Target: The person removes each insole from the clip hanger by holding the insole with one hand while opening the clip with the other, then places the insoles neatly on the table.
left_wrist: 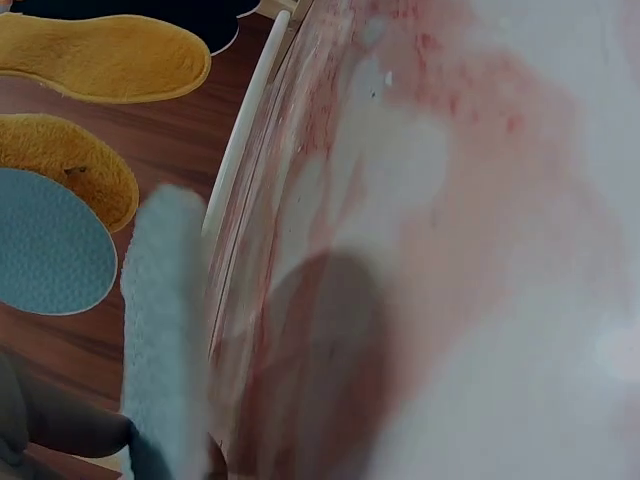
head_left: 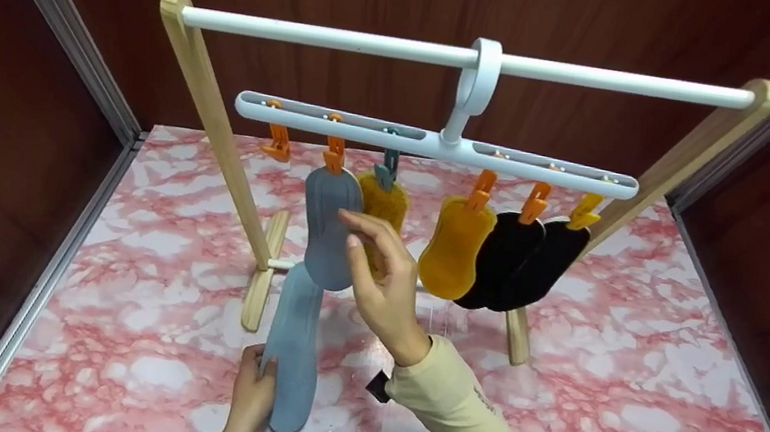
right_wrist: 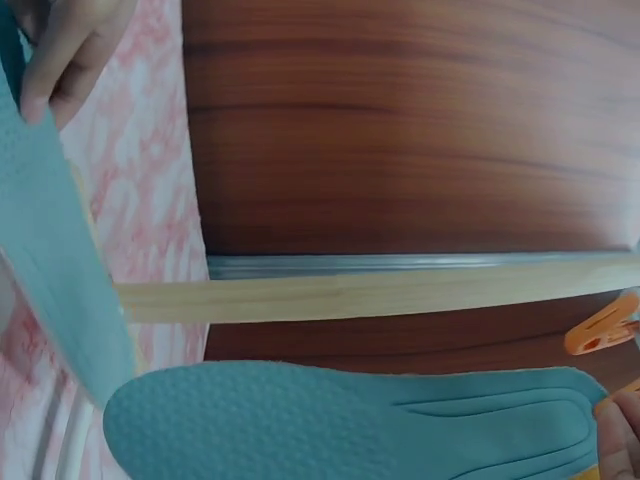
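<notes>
A grey-blue insole [head_left: 330,238] hangs from an orange clip [head_left: 334,156] on the white hanger [head_left: 432,146]. My right hand [head_left: 386,288] is raised in front of it, thumb and forefinger apart; in the right wrist view its fingertips [right_wrist: 622,435] overlap the insole's clipped end. Lower down, my left hand [head_left: 253,389] pinches a second grey-blue insole [head_left: 294,354] by its edge, thumb on the face. In the left wrist view this insole [left_wrist: 165,330] shows edge-on, its fluffy side visible. Another orange clip [head_left: 278,143], at the hanger's left end, holds nothing.
A teal clip [head_left: 386,171] holds a fuzzy yellow insole [head_left: 386,205], partly hidden. Further right hang another yellow insole [head_left: 456,248] and two black insoles [head_left: 552,262]. The hanger hooks over a white rod [head_left: 335,38] between wooden legs [head_left: 217,125], on a pink-marbled surface [head_left: 135,332] with brown panels around.
</notes>
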A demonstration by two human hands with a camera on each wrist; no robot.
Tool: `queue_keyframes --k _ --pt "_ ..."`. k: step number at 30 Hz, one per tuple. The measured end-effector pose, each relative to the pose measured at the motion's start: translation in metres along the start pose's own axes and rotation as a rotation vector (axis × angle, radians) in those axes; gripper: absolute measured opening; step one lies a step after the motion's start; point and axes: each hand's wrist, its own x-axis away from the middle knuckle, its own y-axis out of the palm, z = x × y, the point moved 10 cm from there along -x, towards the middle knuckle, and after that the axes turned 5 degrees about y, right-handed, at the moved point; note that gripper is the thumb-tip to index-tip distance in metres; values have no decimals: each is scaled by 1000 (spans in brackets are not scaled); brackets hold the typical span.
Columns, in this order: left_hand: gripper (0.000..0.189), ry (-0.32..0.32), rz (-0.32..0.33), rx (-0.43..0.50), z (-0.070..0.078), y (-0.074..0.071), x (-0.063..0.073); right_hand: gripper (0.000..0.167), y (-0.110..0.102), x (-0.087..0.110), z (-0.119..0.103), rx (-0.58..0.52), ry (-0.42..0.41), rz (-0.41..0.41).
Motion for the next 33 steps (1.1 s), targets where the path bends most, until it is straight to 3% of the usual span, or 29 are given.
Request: queue_keyframes --k 4,18,22,28,33 --pt "27 -6 -30 -18 0 5 0 25 -8 3 2 -30 37 18" --pt "25 4 -113 -40 -2 16 5 21 -22 9 15 18 105 76" --pt "23 34 -84 -117 -1 13 5 19 -23 10 19 12 126 84" --pt "20 147 -8 -240 7 8 4 17 -29 12 23 -5 161 125" --pt "17 200 10 -315 11 7 2 17 -32 11 23 -11 166 135"
